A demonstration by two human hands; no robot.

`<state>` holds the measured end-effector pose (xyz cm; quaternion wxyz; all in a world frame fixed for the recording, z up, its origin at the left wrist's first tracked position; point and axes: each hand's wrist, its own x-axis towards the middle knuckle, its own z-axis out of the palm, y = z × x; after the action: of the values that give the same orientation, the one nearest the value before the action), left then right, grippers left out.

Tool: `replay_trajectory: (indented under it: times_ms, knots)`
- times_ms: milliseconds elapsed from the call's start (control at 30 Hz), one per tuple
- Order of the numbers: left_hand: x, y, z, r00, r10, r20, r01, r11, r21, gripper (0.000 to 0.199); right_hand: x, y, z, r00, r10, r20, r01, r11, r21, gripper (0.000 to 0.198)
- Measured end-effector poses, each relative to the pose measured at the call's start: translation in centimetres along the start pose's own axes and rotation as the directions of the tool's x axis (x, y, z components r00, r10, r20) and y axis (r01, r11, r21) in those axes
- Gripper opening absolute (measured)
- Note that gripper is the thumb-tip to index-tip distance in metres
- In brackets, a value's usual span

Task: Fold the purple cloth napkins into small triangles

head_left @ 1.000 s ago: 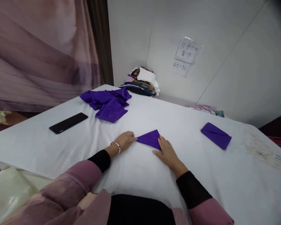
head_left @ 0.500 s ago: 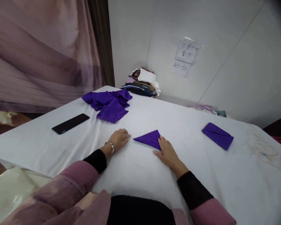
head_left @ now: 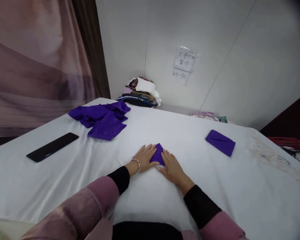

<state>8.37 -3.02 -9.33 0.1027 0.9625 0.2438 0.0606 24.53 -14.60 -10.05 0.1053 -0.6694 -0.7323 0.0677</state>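
A folded purple napkin (head_left: 158,156) lies on the white tablecloth in front of me, with its peak pointing away. Flat across its left part rests my left hand (head_left: 145,159), fingers stretched out, a bracelet at the wrist. My right hand (head_left: 173,167) lies open too, its fingertips on the napkin's right edge. Both hands cover the napkin's sides, so only its middle shows. Off to the right lies a second purple napkin, folded into a flat rectangle (head_left: 220,142).
A loose heap of purple cloths (head_left: 102,118) is at the back left. Nearer lies a black phone-like slab (head_left: 52,146). Beyond the table's far edge are a stack of folded clothes (head_left: 140,92) and a wall with paper signs (head_left: 185,59). A red basket (head_left: 285,141) stands at far right.
My left hand has moved right from the bare cloth onto the napkin and flattened out. My right hand stays at its right edge. The view has shifted, moving the surroundings leftward.
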Motion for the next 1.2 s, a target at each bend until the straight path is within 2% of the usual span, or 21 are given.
replay_trajectory:
  times_ms: [167,333,433,500,567,667,833,1200]
  knots:
    - [-0.9,-1.6,-0.1,0.999,-0.032,-0.002,0.032,0.999,-0.021,0.074,0.1,-0.1,-0.2,1.000,0.002,0.007,-0.002,1.000,0.000,0.077]
    - [-2.4,-3.5,-0.9,0.992,-0.123,0.018,0.124,0.991,-0.052,0.073,0.2,-0.2,-0.2,1.000,0.010,0.014,-0.010,1.000,0.012,0.079]
    - [-2.2,-2.9,-2.0,0.978,-0.204,0.034,0.206,0.978,-0.036,0.074,0.1,-0.3,-0.2,1.000,0.009,0.006,-0.009,1.000,0.025,0.080]
    - [-1.2,-1.5,-2.4,0.986,-0.167,-0.010,0.167,0.986,-0.012,0.076,0.1,-0.3,-0.2,1.000,0.010,-0.003,-0.010,0.999,0.032,0.080]
    - [0.1,0.1,-2.3,0.998,-0.039,-0.047,0.039,0.999,0.003,0.075,0.1,-0.3,-0.2,1.000,0.014,-0.007,-0.013,0.999,0.037,0.081]
    - [1.9,1.2,-1.1,0.998,0.064,-0.013,-0.064,0.998,-0.002,0.073,0.1,-0.2,-0.1,1.000,0.011,-0.007,-0.011,0.999,0.034,0.082]
    - [2.6,0.4,0.4,0.999,0.049,0.017,-0.049,0.998,-0.028,0.072,0.2,-0.1,0.0,1.000,0.002,-0.001,-0.002,1.000,0.022,0.081]
    - [2.5,0.4,0.2,0.999,0.035,0.032,-0.034,0.999,-0.024,0.075,-1.6,0.4,-0.6,1.000,0.012,0.010,-0.013,1.000,0.004,0.077]
